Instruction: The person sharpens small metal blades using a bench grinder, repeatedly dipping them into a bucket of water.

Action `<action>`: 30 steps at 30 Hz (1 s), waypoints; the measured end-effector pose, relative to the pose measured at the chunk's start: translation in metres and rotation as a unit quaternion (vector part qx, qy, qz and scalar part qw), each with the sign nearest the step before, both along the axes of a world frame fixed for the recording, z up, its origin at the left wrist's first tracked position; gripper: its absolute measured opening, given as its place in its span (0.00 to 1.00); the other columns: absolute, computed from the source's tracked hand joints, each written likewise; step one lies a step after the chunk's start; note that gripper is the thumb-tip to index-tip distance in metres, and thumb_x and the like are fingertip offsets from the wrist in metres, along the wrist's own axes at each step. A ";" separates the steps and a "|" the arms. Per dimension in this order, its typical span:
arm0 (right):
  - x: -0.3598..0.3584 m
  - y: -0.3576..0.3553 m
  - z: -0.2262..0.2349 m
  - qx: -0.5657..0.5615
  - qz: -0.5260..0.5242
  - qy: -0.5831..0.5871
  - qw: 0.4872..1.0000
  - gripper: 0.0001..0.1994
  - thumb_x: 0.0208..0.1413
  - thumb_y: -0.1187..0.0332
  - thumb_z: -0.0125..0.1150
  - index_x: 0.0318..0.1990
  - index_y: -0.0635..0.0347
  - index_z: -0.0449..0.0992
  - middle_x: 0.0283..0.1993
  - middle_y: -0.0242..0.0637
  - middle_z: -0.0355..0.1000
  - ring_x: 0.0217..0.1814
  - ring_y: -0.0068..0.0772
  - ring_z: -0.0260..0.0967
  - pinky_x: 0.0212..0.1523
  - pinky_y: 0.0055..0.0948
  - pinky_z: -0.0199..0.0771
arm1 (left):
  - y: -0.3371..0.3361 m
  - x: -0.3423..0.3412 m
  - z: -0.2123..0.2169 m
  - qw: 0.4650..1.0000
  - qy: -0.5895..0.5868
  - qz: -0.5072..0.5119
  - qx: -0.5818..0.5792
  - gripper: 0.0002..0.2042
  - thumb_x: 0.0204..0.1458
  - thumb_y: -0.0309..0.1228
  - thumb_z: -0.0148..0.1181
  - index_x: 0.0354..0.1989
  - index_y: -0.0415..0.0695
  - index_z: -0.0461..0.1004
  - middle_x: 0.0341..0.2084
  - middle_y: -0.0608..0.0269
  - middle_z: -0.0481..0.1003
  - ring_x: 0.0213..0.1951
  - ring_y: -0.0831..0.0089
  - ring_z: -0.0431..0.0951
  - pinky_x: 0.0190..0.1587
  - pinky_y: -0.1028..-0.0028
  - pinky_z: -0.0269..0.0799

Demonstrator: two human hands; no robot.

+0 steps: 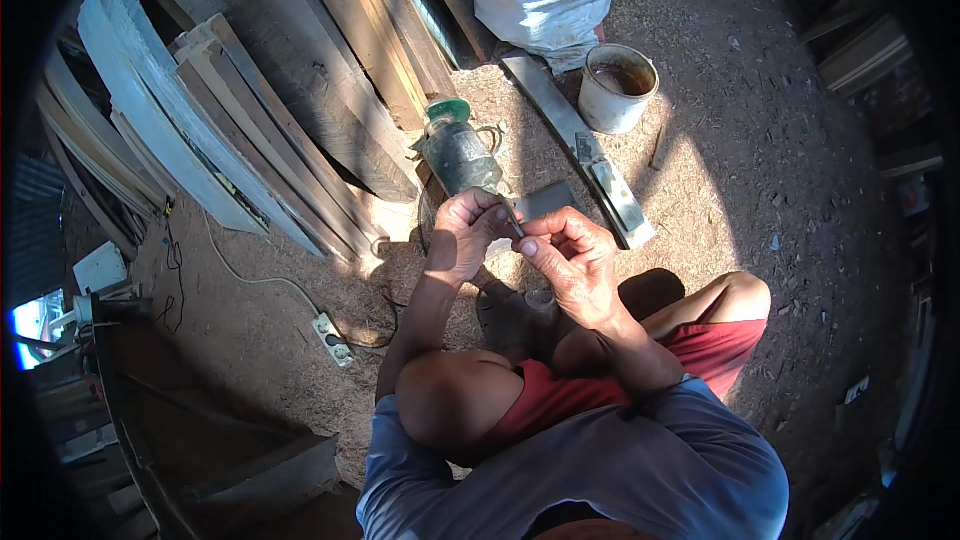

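In front of my bent knees, both hands meet over the ground on a small, thin, dark strip (514, 219), its exact kind too small to tell. My left hand (468, 233) pinches its upper end between thumb and fingers. From the other side, my right hand (572, 262) grips the lower end with thumb and forefinger. Just beyond the left hand stands a worn green and grey machine (459, 154) with a rounded body. A flat grey plate (548, 199) lies behind the fingers, partly hidden by them.
A long board (553, 112) carries a pale rectangular block (617, 194). Past it stand a white bucket (606, 117) with brownish liquid and a white sack (530, 10). Timber planks (290, 60) lean at the left. A power strip (331, 339) with its cable rests on the sawdust-covered ground.
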State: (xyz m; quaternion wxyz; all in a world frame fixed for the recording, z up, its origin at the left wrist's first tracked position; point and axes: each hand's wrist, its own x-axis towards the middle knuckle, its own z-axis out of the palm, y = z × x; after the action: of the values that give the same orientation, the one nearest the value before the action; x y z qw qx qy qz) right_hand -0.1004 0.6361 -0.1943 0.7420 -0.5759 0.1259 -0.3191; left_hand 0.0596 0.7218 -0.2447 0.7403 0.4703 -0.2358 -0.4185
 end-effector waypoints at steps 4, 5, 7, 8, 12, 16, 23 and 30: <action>0.006 -0.005 -0.002 0.021 -0.025 -0.018 0.999 0.08 0.63 0.72 0.54 0.43 0.68 0.74 0.32 0.29 0.73 0.34 0.14 0.66 0.37 0.18 0.67 | 0.013 0.008 0.003 1.000 -0.003 -0.004 0.003 0.02 0.56 0.21 0.57 0.34 0.36 0.70 0.28 0.57 0.77 0.29 0.71 0.79 0.37 0.71 0.78; 0.003 -0.015 -0.012 -0.002 -0.034 0.012 0.999 0.08 0.64 0.71 0.53 0.43 0.68 0.74 0.33 0.29 0.73 0.35 0.15 0.66 0.38 0.18 0.68 | 0.016 0.009 0.004 0.999 -0.036 0.001 0.017 0.04 0.56 0.22 0.57 0.33 0.37 0.69 0.28 0.56 0.77 0.28 0.72 0.78 0.36 0.73 0.77; 0.007 -0.031 -0.032 -0.019 -0.010 0.040 0.999 0.09 0.65 0.70 0.52 0.41 0.67 0.75 0.31 0.28 0.72 0.32 0.13 0.63 0.34 0.17 0.65 | 0.026 0.012 -0.004 0.994 -0.108 -0.014 0.019 0.03 0.57 0.22 0.56 0.33 0.37 0.69 0.27 0.57 0.77 0.28 0.72 0.78 0.36 0.74 0.77; 0.008 -0.040 -0.047 -0.051 0.027 0.080 0.995 0.08 0.64 0.71 0.52 0.38 0.66 0.75 0.30 0.26 0.71 0.30 0.12 0.61 0.33 0.17 0.63 | 0.035 0.011 -0.016 0.995 -0.088 -0.019 0.047 0.04 0.55 0.21 0.56 0.34 0.37 0.67 0.27 0.56 0.76 0.29 0.69 0.78 0.37 0.68 0.77; 0.017 -0.037 -0.114 -0.068 0.151 0.184 0.969 0.09 0.64 0.71 0.52 0.32 0.62 0.74 0.26 0.22 0.68 0.27 0.12 0.56 0.29 0.18 0.59 | 0.084 -0.010 -0.102 0.991 -0.084 -0.010 0.104 0.04 0.57 0.22 0.54 0.39 0.35 0.69 0.31 0.57 0.75 0.29 0.76 0.76 0.35 0.75 0.75; 0.023 -0.014 -0.200 0.044 0.159 0.239 0.957 0.05 0.60 0.74 0.56 0.32 0.61 0.75 0.26 0.20 0.67 0.28 0.11 0.58 0.29 0.17 0.60 | 0.097 -0.041 -0.168 0.980 0.079 0.092 0.159 0.03 0.57 0.20 0.54 0.38 0.35 0.70 0.33 0.61 0.75 0.30 0.82 0.74 0.33 0.82 0.73; 0.059 -0.023 -0.313 0.258 0.101 0.093 0.956 0.04 0.58 0.83 0.55 0.33 0.64 0.73 0.30 0.23 0.68 0.32 0.11 0.62 0.33 0.14 0.65 | 0.068 -0.011 -0.247 0.969 0.033 0.146 0.198 0.04 0.58 0.22 0.56 0.39 0.37 0.70 0.31 0.62 0.74 0.31 0.77 0.77 0.32 0.77 0.77; 0.092 -0.037 -0.336 0.061 0.034 0.183 0.981 0.02 0.59 0.80 0.55 0.34 0.65 0.71 0.29 0.26 0.69 0.31 0.14 0.64 0.34 0.17 0.68 | 0.048 0.027 -0.290 0.935 -0.087 0.147 0.311 0.04 0.51 0.26 0.62 0.31 0.38 0.76 0.19 0.63 0.76 0.21 0.78 0.76 0.26 0.76 0.73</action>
State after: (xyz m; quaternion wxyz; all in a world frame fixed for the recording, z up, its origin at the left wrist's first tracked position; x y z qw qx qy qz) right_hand -0.0085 0.5994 -0.5304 0.7505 -0.5826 0.2590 -0.1742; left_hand 0.0861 0.7701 -0.5344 0.5871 0.7408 -0.0859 -0.3148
